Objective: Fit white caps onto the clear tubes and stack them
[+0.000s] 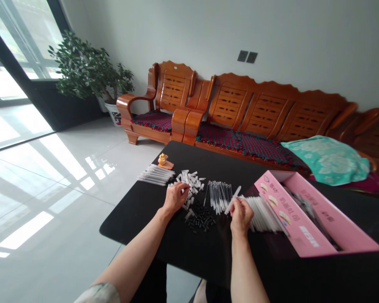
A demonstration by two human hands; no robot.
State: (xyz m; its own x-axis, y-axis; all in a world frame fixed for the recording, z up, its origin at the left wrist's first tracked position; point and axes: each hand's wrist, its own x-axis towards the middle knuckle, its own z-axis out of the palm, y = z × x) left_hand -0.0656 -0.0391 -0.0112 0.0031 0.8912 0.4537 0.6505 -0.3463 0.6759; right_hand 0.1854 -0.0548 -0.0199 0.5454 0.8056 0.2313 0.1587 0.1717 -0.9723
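My right hand (241, 213) pinches a slim whitish pen barrel (235, 194) that tilts up and to the right. Just beside it, a row of similar white barrels (263, 213) lies against the pink box. My left hand (177, 196) is closed in a pinch at the edge of a pile of small white caps (194, 182); whatever its fingertips hold is too small to make out. Below the white pile are scattered small black plugs (201, 216). Between my hands lies a bundle of pen refills (219, 194) with dark upper ends.
A stack of whitish pens (156, 175) lies at the table's far left, by a small orange figurine (163, 159). The pink box (306, 244) stands open on the right of the black table (129, 219). Beyond is a wooden sofa (230, 101).
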